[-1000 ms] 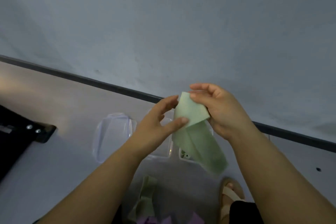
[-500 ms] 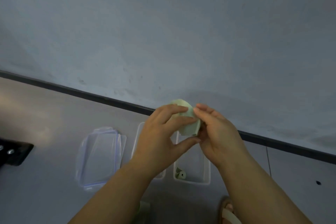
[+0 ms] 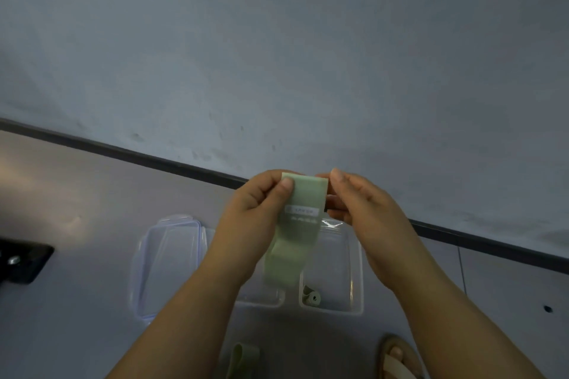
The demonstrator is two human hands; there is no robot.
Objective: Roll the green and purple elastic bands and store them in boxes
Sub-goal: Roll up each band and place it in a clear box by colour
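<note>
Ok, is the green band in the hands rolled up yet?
No, the green band hangs flat and unrolled, held at its top edge between the left hand and the right hand.

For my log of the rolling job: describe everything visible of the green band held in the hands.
The band is a wide, flat, pale green strip, rubbery-looking, with white print across its upper half. It hangs unrolled in the air, top edge level and lower end blurred, above the clear boxes. The left hand pinches its upper left corner under the thumb; the right hand holds its upper right edge.
</note>
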